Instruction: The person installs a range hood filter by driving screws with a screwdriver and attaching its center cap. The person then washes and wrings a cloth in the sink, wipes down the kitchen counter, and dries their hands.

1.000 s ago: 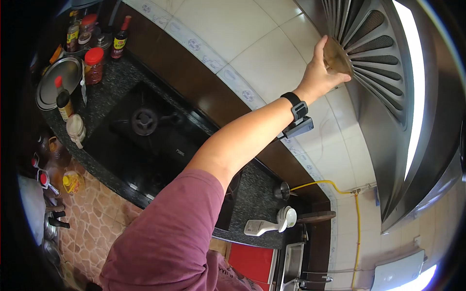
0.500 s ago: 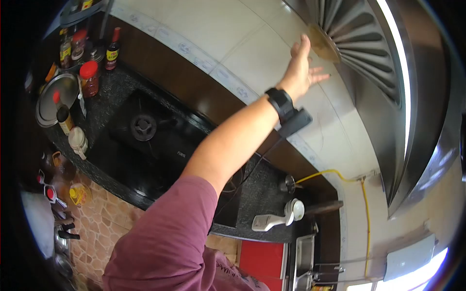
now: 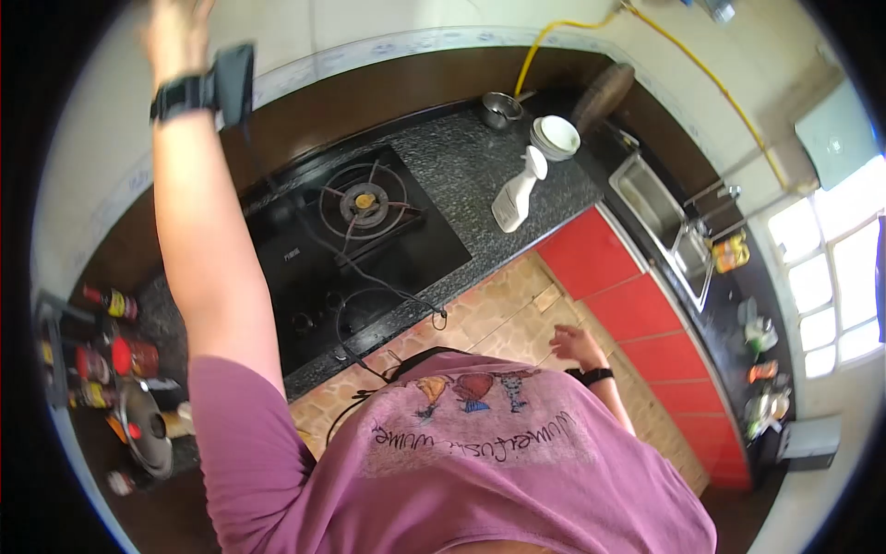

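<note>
nearest is the purple t-shirt (image 3: 443,462), printed with writing and small coloured figures. past it, the right hand (image 3: 580,346) hangs over the stone-patterned floor (image 3: 489,300), its fingers loosely parted and slightly bent, a black band (image 3: 598,376) at the wrist. the left arm (image 3: 208,231) reaches up along the side of the view, with a black strap (image 3: 183,97) and a dark device (image 3: 233,83) at its wrist. the left hand (image 3: 178,37) is blurred and cut by the top edge; it seems raised before the pale wall (image 3: 369,18), but i cannot tell its grip.

a black cable (image 3: 337,257) trails across the black stove (image 3: 415,263). farther along, the white spray bottle (image 3: 515,201) stands on the dark counter (image 3: 443,152), near the stacked bowls (image 3: 556,138) and the small metal pot (image 3: 501,110). beyond are the sink (image 3: 653,198) and the bright window (image 3: 831,268).
</note>
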{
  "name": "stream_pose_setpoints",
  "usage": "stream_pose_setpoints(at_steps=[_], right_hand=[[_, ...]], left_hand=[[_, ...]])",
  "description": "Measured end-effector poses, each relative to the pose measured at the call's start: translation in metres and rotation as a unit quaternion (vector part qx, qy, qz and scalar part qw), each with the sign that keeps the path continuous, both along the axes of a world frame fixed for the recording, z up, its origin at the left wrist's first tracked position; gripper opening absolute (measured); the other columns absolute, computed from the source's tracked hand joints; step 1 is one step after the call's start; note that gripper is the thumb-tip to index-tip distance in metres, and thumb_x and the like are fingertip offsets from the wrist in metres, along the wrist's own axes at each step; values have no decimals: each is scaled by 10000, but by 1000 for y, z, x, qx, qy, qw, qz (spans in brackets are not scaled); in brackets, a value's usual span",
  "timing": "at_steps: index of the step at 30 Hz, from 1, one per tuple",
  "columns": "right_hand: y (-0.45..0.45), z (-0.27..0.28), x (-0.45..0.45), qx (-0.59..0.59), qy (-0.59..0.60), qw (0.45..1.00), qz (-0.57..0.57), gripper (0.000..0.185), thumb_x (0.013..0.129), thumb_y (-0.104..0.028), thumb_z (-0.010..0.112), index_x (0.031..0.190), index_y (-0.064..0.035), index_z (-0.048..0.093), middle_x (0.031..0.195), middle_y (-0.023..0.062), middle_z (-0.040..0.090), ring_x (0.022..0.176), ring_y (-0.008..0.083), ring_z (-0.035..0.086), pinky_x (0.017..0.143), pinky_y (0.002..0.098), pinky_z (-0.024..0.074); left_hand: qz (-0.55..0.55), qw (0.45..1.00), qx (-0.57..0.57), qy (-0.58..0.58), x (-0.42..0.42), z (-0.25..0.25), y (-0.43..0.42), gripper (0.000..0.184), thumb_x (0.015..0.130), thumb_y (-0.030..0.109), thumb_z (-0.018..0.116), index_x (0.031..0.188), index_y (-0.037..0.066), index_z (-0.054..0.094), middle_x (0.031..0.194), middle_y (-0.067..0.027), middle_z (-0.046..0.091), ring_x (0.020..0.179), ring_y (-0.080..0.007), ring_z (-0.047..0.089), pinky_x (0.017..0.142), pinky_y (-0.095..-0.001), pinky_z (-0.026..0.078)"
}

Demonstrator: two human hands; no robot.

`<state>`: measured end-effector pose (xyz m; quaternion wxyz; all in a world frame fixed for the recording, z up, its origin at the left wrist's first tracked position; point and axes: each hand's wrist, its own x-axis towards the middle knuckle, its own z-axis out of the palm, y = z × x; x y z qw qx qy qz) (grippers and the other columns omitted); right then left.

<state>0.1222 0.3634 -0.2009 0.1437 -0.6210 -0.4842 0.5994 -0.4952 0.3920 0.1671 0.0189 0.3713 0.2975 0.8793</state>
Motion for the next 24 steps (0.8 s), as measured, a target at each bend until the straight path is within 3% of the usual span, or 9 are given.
stream_pose_setpoints(at_steps=[3,5,6,9,10,14,17,18,24], right_hand=[[8,1,7,19,-25,998,-56,401,865,-210,520,1205,-1,486,857,85,636,682,146,607,607,268,509],[13,0,21,18,-29,997,-71,412,852,-196,520,1209,5,488,872,85,637,697,144,608,629,268,509],[14,2,31,17,-34,996,-76,413,848,-190,515,1210,9,489,882,86,637,700,142,607,636,268,508],[21,8,69,19,-34,994,-98,412,858,-187,504,1213,20,475,910,92,632,738,152,606,669,273,508],[22,2,89,17,-30,992,-120,412,858,-187,504,1213,20,475,910,92,632,738,152,606,669,273,508],[32,-18,173,48,9,981,-187,397,855,-182,523,1194,23,495,860,88,635,685,135,601,606,263,495],[37,-33,236,56,-9,973,-224,365,864,-169,528,1171,27,507,820,81,634,639,124,591,552,251,478],[39,-35,255,46,-16,971,-234,377,870,-176,509,1204,-1,497,870,69,637,691,120,598,626,263,500],[71,3,338,82,16,959,-272,370,868,-161,511,1186,29,498,830,74,628,647,110,578,579,236,478]], left_hand=[[-94,993,-59,-33,33,-48,0,669,951,332,328,1384,88,-120,1428,-244,-67,1235,-467,283,970,-537,381],[-102,988,-84,-86,103,-76,2,681,933,328,388,1384,6,-8,1401,-287,125,1141,-426,439,913,-441,436],[-135,980,-120,-86,136,-89,3,648,946,285,370,1384,17,-25,1395,-266,196,1155,-389,446,907,-417,435],[-202,954,-211,-71,240,-132,24,521,894,310,495,1303,29,337,1239,-212,452,1026,-289,549,802,-341,455],[-225,940,-252,-52,279,-136,29,476,894,258,502,1279,11,369,1193,-187,488,985,-260,571,758,-312,469],[-305,897,-320,29,396,-164,72,410,907,179,486,1251,-21,388,1185,-166,497,904,-189,600,670,-227,473],[-359,865,-343,76,474,-173,113,369,906,187,499,1208,-16,439,1140,-137,532,888,-176,605,669,-232,477],[-378,854,-345,91,499,-172,125,354,906,183,499,1195,-16,453,1128,-129,540,888,-174,606,667,-231,479],[-465,800,-342,162,632,-171,203,274,910,180,492,1125,11,513,1090,-84,561,900,-149,601,683,-224,477]])
